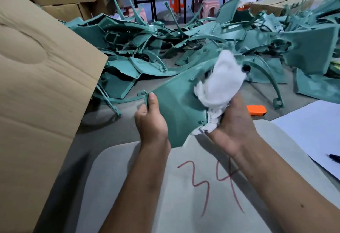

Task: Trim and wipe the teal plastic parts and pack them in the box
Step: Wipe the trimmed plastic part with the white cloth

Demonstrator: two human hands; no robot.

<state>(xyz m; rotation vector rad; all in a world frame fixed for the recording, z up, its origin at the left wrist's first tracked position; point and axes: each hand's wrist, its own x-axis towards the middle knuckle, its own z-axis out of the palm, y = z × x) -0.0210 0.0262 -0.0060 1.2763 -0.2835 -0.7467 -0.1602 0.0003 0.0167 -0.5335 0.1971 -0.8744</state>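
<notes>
Grey bench (103, 137) w/ teal pile (184, 37) far: left hand (150, 122) pinches light, stiff teal part (176, 104) by near-left edge, right hand (233, 122) clutching white rag (219, 83).

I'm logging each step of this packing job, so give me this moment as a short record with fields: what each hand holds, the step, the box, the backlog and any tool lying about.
left hand: grips the corner of a teal part
right hand: holds a white rag against that part
step: wiping
box: cardboard, at the left, inside hidden
backlog: pile of teal parts behind
tool: orange object on the table, right of the hands
</notes>
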